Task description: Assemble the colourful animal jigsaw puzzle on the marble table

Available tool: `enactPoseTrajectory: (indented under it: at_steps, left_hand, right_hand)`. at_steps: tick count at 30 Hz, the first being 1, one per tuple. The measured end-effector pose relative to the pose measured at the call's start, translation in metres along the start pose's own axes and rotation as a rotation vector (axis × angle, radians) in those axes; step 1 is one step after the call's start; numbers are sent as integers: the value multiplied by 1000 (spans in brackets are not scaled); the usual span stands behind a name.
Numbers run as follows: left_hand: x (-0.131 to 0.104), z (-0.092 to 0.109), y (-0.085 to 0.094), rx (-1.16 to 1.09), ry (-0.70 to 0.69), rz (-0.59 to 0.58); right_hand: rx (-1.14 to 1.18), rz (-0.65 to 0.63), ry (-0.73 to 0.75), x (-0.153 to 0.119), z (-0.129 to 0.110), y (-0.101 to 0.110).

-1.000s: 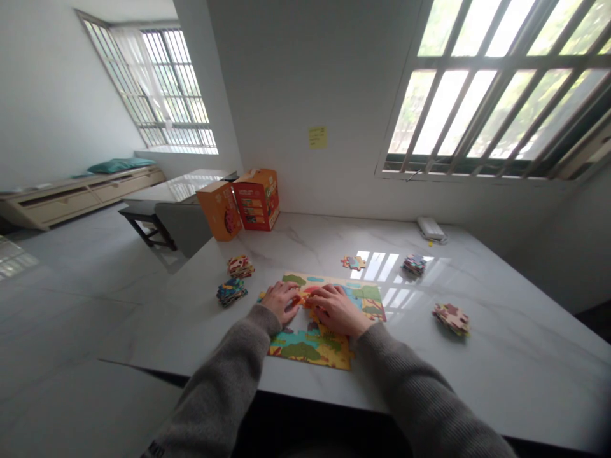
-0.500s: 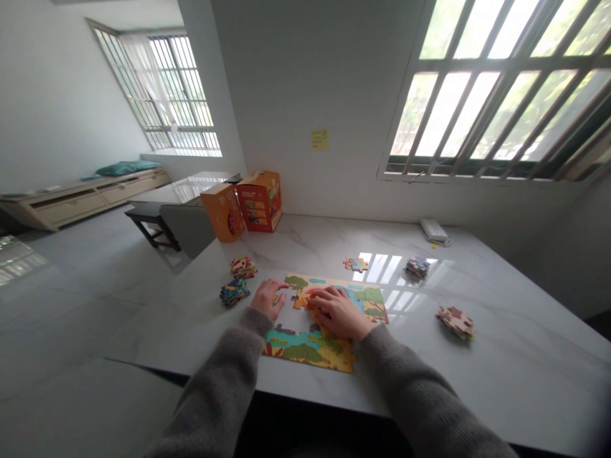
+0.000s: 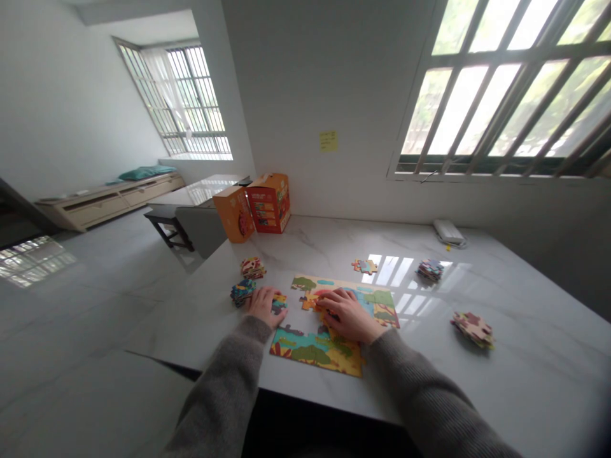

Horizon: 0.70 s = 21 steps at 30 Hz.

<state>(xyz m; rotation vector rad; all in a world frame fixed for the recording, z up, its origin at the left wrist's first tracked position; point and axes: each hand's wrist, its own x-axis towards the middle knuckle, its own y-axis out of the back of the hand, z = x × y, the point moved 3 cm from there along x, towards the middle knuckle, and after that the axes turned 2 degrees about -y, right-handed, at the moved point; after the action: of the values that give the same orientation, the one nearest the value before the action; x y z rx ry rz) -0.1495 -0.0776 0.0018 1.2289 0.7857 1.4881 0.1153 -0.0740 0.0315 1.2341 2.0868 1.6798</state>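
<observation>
A partly joined jigsaw puzzle [image 3: 310, 353] with trees and water lies on the white marble table, with a gap at its left middle. My left hand [image 3: 265, 305] rests at that gap, its fingers around a small puzzle piece [image 3: 279, 305] beside the picture. Over the middle of the puzzle lies my right hand [image 3: 347, 313], its bent fingers touching orange pieces [image 3: 310, 301]; the fingertips are partly hidden. Just left of my left hand is a stack of blue-green pieces [image 3: 242, 291], and behind that a red and cream stack [image 3: 252, 268].
Joined pieces [image 3: 365, 266] lie behind the puzzle. Two more stacks, one bluish [image 3: 430, 270] and one pinkish [image 3: 472, 329], sit on the right. Orange boxes [image 3: 270, 203] stand at the back left; a white device [image 3: 449, 233] is at the back right.
My left hand has come down beside the puzzle's left side, around a piece now more visible. My right hand stays on the puzzle. The whole view has shifted slightly.
</observation>
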Motion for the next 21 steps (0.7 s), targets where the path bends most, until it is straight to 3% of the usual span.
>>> enactPoseTrajectory:
  at_steps: [9,17,21]
  left_hand:
    - [11,-8,-10,-108,-7,-87]
    - [17,4,3,-32,107,-204]
    - [19,8,1,-146,48,-174]
  right_hand:
    - [-14,-15,-5,0,2,-3]
    - [-14,-6,2,0,3,-4]
    - [-27,-7,-2,0,4,-6]
